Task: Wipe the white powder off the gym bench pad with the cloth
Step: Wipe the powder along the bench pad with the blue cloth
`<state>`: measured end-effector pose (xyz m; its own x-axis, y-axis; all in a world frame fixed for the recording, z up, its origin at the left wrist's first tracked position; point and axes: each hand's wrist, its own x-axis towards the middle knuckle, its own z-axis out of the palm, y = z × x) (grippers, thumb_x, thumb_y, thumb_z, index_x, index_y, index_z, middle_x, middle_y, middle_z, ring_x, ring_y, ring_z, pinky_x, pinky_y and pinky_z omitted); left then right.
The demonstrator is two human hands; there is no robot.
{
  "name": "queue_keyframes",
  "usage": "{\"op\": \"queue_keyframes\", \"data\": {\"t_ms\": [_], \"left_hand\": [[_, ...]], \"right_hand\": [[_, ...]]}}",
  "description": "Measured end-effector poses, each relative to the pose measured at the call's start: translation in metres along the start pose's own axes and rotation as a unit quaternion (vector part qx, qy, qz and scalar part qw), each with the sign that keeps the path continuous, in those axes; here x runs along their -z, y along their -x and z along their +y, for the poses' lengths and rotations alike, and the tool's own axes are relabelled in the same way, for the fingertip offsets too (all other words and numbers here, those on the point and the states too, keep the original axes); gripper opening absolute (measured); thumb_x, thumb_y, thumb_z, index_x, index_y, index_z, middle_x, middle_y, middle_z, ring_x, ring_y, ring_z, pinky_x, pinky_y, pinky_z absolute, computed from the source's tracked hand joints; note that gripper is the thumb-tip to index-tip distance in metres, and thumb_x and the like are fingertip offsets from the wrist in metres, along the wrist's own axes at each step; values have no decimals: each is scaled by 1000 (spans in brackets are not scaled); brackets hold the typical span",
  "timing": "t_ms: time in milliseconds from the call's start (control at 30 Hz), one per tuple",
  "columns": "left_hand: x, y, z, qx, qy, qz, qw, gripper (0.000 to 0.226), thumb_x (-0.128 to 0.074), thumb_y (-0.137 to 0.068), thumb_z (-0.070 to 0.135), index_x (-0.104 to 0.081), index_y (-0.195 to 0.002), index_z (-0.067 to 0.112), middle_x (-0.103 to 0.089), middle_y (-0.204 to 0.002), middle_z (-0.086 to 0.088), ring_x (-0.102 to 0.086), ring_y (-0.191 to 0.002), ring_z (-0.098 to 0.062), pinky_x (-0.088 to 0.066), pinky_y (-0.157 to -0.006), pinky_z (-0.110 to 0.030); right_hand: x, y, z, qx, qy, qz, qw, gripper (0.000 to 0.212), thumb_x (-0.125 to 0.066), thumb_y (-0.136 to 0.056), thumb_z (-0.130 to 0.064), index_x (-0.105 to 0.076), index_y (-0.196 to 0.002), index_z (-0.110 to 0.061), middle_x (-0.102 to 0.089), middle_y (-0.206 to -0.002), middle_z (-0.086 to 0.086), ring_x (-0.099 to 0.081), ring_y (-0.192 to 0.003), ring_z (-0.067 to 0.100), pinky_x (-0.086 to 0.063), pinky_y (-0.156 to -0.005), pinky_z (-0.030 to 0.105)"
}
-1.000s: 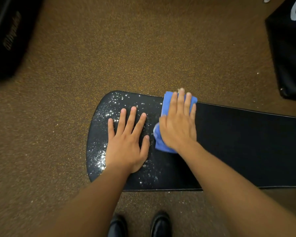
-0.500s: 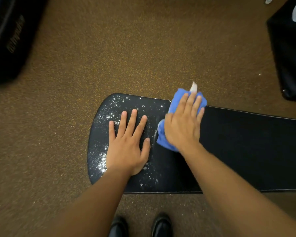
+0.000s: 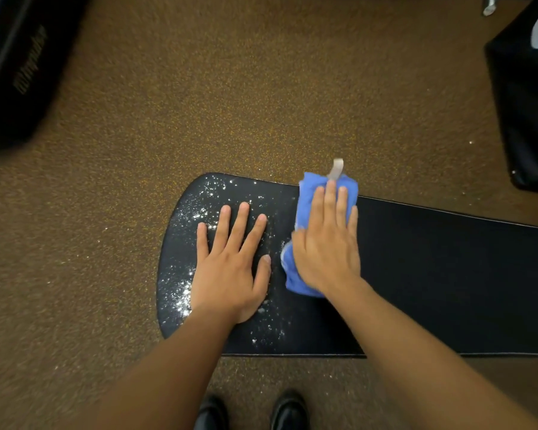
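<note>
Blue cloth (image 3: pixel 305 197) lies bunched on the black gym bench pad (image 3: pixel 432 274), at the pad's far edge, with a pale tag (image 3: pixel 336 169) sticking out past that edge over the floor. The right hand (image 3: pixel 326 246) presses flat on the cloth, fingers straight and close together, so that cloth shows beyond the fingertips and beside the thumb. The left hand (image 3: pixel 230 268) rests palm-down on the pad just beside the cloth, nearer the pad's rounded end, fingers straight and spread, holding nothing; its thumb is close to the cloth but apart from it. White powder (image 3: pixel 184 293) speckles the rounded end of the pad around the left hand. The pad on the far side of the cloth from the powder looks dark and plain. Brown speckled floor (image 3: pixel 230 103) surrounds the pad, and two black shoes (image 3: pixel 289 411) stand at its near edge.
</note>
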<state>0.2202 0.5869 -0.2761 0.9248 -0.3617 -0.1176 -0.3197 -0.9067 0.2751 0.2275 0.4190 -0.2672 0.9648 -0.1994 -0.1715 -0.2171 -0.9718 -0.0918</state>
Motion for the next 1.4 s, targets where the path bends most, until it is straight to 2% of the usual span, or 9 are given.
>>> {"op": "queue_keyframes", "data": {"t_ms": [100,267,400,567,800,933,1033,1267,1400], "left_hand": [[0,0,0,0,3,-3,1000,63,-26,-96,46,-19,-156,28,-4,-165,1,8,-151,-21,0,-119,-56],[0,-1,-1,-5,6,1,1000,63,-27,-96,47,-22,-155,26,-7,-165,0,5,-151,-22,-3,-119,-57],[0,0,-1,-2,5,0,1000,63,-26,-97,48,-19,-156,28,-4,-165,1,7,-151,-22,-3,-119,-57],[-1,0,0,-1,7,-3,1000,63,-26,-95,47,-19,-156,28,-4,-165,1,7,-151,-22,-2,-119,-57],[-1,-1,0,-4,7,1,1000,63,-25,-96,46,-21,-155,27,-6,-165,0,4,-151,-23,-1,-119,-56],[0,0,0,-3,1,-1,1000,63,-24,-96,47,-18,-156,28,-4,-165,1,6,-151,-22,1,-119,-55],[0,-1,0,-1,2,-2,1000,62,-23,-96,46,-17,-156,29,-3,-165,1,8,-151,-21,1,-119,-55],[-3,-2,-1,-4,2,8,1000,57,-18,-99,39,-23,-155,26,-9,-164,0,2,-151,-23,-2,-119,-55],[-1,-1,0,-3,-2,2,1000,57,-17,-100,40,-20,-155,27,-7,-165,0,3,-151,-24,-3,-119,-57]], "right_hand": [[1,-16,-17,7,3,-2,1000,78,-5,-86,-38,-6,-153,2,-2,-162,21,1,-150,36,-8,-121,54],[-10,74,13,145,28,-20,989,73,-26,-91,-36,-16,-153,0,-11,-162,18,-7,-150,34,-21,-118,55],[-12,72,31,88,16,-1,996,73,-29,-89,-36,-20,-152,1,-15,-161,18,-11,-150,34,-22,-117,56],[-2,0,-11,-10,-12,13,1000,74,-15,-89,-36,-14,-152,3,-12,-161,23,-6,-149,39,-15,-119,57],[-19,101,5,137,7,0,991,73,-32,-90,-36,-18,-153,-1,-12,-162,17,-8,-150,34,-17,-118,54],[-13,65,19,45,6,18,999,73,-27,-89,-35,-21,-152,2,-16,-161,21,-13,-149,37,-19,-118,56],[-1,6,-4,-29,-20,17,999,76,-12,-87,-36,-9,-153,2,-4,-162,22,-1,-150,38,-11,-120,56],[-19,91,-13,126,0,0,992,71,-26,-93,-35,-15,-154,0,-7,-162,19,-3,-150,34,-15,-119,55],[-19,90,22,98,10,13,995,72,-33,-90,-34,-22,-152,0,-15,-161,18,-12,-149,34,-20,-116,55]]}}
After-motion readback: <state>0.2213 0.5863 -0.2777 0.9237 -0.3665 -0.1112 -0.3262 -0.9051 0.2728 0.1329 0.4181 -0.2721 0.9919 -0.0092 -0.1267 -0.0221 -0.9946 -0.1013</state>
